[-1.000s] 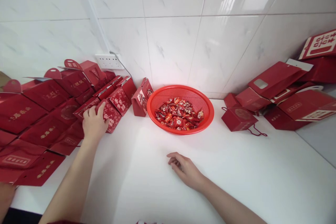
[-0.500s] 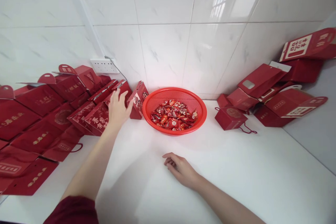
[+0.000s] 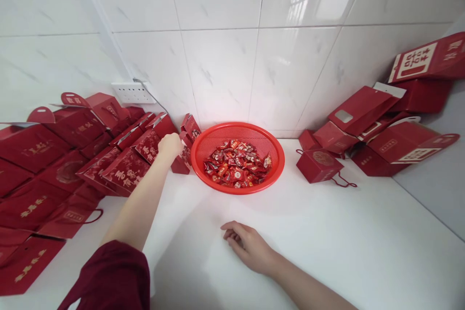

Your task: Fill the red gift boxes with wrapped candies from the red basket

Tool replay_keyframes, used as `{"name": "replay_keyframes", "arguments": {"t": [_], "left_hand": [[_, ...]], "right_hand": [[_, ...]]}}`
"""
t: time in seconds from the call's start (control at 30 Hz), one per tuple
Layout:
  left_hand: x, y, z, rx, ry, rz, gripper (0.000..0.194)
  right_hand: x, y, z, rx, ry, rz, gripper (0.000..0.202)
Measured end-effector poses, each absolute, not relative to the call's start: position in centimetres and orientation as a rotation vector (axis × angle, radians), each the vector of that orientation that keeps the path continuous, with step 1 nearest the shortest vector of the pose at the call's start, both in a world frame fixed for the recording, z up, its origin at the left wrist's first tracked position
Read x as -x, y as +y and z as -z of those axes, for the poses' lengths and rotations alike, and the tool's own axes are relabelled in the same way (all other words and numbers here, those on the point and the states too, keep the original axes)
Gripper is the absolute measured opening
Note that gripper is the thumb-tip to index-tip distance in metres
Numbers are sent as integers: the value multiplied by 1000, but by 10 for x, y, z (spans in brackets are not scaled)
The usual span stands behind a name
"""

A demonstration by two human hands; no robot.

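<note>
My left hand [image 3: 170,146] is closed at the upper part of a red patterned box [image 3: 184,151], left of the basket. Its fingertips are hidden behind the hand. Another red box [image 3: 191,127] stands just behind, and red boxes with white lettering [image 3: 127,169] lie left of my forearm. On the white table, my right hand [image 3: 250,247] rests with its fingers loosely curled and nothing visible in them. Beyond it stands a red plastic basket [image 3: 238,188] with many small red-wrapped candies [image 3: 238,162] inside.
Rows of red gift boxes [image 3: 32,208] fill the left side. More red boxes [image 3: 363,111] are piled at the right, with a small corded box [image 3: 319,164] in front. A white socket strip [image 3: 132,93] with a cable sits low on the tiled wall [image 3: 221,72].
My left hand has closed from an open reach and come slightly down and right, to the box beside the basket. My right hand stays in place. The view has shifted a little.
</note>
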State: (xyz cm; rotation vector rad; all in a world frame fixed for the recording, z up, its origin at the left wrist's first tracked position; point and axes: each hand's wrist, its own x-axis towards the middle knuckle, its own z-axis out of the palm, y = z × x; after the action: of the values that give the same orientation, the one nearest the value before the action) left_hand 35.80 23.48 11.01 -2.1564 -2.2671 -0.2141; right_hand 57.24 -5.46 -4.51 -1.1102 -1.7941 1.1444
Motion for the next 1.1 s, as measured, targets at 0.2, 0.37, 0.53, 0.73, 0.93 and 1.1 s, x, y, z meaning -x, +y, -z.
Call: {"name": "replay_keyframes", "arguments": {"t": [0.2,0.37,0.53,0.73,0.93,1.1], "left_hand": [[-353,202,-107,2125,-2184,30,37],[-331,144,-106,2155,-2141,-120,33],[-280,60,-109,2079,-2236,-249,39],[-204,19,-111,1631,-2595,-213,52],[-163,34,-100,1489,-2366,10,52],[-147,49,-94,1522,-2178,43,54]], "right_hand": [[-573,-56,49,1116,-1804,-1135,31],[-574,-57,51,1101,-1807,-1127,29],[-574,-59,49,1112,-1808,-1144,26],[-573,-60,52,1114,-1806,-1148,27],[-573,-60,50,1137,-1818,-1146,26],[-573,-60,48,1146,-1821,-1141,24]]}}
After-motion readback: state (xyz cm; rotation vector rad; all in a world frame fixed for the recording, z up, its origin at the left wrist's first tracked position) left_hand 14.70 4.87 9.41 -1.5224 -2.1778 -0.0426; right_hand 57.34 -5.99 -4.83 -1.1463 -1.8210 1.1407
